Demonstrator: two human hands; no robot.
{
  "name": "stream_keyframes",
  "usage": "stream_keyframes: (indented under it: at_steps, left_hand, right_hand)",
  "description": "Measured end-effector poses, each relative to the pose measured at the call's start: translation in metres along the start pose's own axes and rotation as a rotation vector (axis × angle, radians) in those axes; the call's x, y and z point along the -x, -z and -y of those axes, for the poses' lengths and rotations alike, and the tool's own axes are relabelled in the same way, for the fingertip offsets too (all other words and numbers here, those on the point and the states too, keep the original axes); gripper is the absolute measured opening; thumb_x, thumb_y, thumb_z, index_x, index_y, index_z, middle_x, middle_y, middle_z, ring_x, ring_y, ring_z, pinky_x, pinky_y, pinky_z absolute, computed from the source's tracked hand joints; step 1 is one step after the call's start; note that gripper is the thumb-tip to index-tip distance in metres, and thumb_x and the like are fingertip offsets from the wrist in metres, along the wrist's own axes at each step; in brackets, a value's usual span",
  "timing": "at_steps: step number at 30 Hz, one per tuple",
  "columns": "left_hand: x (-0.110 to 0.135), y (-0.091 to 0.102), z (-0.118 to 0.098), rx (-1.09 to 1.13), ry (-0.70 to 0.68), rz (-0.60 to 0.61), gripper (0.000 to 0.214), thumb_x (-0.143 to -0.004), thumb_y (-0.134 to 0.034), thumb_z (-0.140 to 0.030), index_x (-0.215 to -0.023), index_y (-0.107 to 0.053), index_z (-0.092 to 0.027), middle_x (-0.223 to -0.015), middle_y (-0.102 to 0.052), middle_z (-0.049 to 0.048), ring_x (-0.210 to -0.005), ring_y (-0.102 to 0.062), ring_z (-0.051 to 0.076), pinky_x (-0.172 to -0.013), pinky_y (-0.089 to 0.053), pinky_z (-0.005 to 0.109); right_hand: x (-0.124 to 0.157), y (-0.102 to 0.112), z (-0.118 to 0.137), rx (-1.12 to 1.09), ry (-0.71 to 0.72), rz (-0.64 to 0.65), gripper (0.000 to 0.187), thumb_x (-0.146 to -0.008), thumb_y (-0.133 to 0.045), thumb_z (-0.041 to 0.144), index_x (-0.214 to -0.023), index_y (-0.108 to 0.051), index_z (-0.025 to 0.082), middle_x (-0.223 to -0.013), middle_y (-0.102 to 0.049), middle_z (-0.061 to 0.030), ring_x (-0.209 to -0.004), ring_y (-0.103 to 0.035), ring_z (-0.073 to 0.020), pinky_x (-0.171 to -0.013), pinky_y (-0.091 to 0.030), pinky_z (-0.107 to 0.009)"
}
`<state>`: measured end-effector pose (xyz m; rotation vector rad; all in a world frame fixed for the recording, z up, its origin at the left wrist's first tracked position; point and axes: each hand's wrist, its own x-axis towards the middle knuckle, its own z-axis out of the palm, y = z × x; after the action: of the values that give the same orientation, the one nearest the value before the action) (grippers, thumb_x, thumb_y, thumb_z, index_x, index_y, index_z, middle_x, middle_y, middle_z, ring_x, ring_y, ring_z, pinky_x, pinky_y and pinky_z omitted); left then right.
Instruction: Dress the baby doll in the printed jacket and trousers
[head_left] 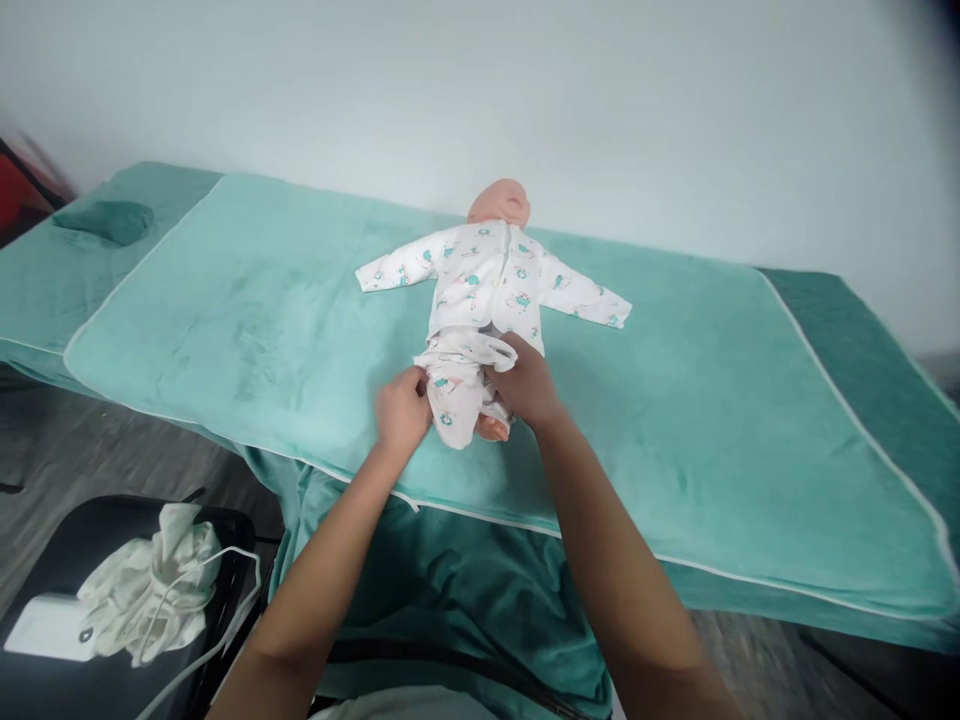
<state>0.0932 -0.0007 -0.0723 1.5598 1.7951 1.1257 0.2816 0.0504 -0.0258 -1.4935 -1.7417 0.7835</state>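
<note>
A baby doll (501, 203) lies on its back on the green-covered bed, its head toward the wall. It wears a white patterned baby jacket (480, 275) with both sleeves spread out. White patterned baby pants (454, 400) cover its lower body, and one bare foot (493, 428) shows at the leg opening. My left hand (403, 408) is closed on the pants' left edge. My right hand (525, 380) grips the bunched waistband at the other side, its fingertips partly hidden by the cloth.
The bed's green cover (247, 290) has white piping along its edge. A black chair (45, 540) at lower left bears a crumpled white cloth (161, 580), a white device (49, 628) and a white cable (240, 610). A white wall (375, 90) stands behind the bed.
</note>
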Motion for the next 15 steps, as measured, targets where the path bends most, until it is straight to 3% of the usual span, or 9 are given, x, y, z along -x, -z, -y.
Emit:
stream_keyframes:
  at_steps: [4, 8, 11, 15]
  left_hand:
    - [0.004, 0.004, -0.006, 0.328, 0.091, 0.032, 0.009, -0.081, -0.058, -0.015, -0.087, -0.057, -0.022, -0.074, -0.055, -0.004, -0.068, -0.051, 0.013, -0.066, -0.038, 0.026]
    - [0.005, 0.003, -0.012, 0.253, 0.074, 0.043, 0.01, -0.081, -0.058, -0.014, -0.083, -0.053, -0.022, -0.073, -0.054, -0.0043, -0.068, -0.05, 0.013, -0.066, -0.038, 0.027]
    - [0.012, 0.0, -0.014, 0.185, -0.009, 0.0, 0.009, -0.083, -0.057, -0.015, -0.083, -0.052, -0.023, -0.073, -0.054, -0.0028, -0.068, -0.05, 0.014, -0.066, -0.039, 0.028]
    - [0.028, 0.0, -0.019, 0.21, -0.244, -0.051, 0.009, -0.089, -0.057, -0.018, -0.097, -0.057, -0.023, -0.094, -0.061, 0.0048, -0.084, -0.058, 0.017, -0.078, -0.048, 0.031]
  right_hand:
    - [-0.008, -0.002, -0.002, -0.038, -0.079, -0.047, 0.015, -0.081, -0.055, 0.036, -0.075, -0.049, 0.024, -0.075, -0.061, 0.0014, -0.074, -0.052, -0.018, -0.068, -0.041, -0.031]
    - [-0.019, -0.007, 0.002, -0.056, -0.162, -0.071, 0.015, -0.081, -0.054, 0.037, -0.08, -0.059, 0.023, -0.082, -0.069, -0.0023, -0.076, -0.055, -0.0201, -0.072, -0.045, -0.034]
    - [-0.021, -0.011, 0.008, -0.022, -0.181, -0.11, 0.022, -0.085, -0.052, 0.041, -0.084, -0.064, 0.023, -0.094, -0.075, -0.0075, -0.084, -0.061, -0.0245, -0.078, -0.047, -0.038]
    - [-0.02, -0.012, 0.015, 0.007, -0.175, -0.129, 0.025, -0.089, -0.05, 0.041, -0.087, -0.065, 0.022, -0.101, -0.077, -0.0119, -0.09, -0.064, -0.0282, -0.081, -0.047, -0.041]
